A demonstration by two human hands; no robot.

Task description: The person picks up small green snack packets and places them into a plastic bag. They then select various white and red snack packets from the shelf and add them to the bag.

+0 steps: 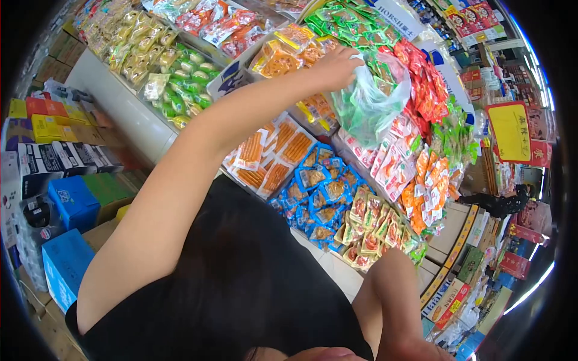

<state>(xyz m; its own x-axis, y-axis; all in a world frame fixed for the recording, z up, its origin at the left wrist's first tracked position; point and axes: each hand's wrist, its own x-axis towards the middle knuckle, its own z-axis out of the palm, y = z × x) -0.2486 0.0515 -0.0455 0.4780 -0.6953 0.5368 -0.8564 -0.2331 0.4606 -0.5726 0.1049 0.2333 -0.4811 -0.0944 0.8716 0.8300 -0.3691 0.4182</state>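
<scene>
My left arm reaches across the snack display, and my left hand (335,70) is closed on the edge of a thin, translucent plastic bag (368,105). The bag hangs over the packets, and green shows through it. Beside this hand are clear packs of orange-brown snacks (280,63) and green packets (340,24). Red packets (421,81) lie past the bag. My right arm (394,289) is bent at the elbow, low on the right. Its forearm runs to the bottom edge, with the hand out of sight.
Blue packets (319,192), stick-shaped snacks (274,153) and orange packets (426,186) fill nearby bins. Boxes (72,198) are stacked at left. A yellow sign (509,132) hangs at right, near a person in dark clothes (500,201). Shelves of goods line the right side.
</scene>
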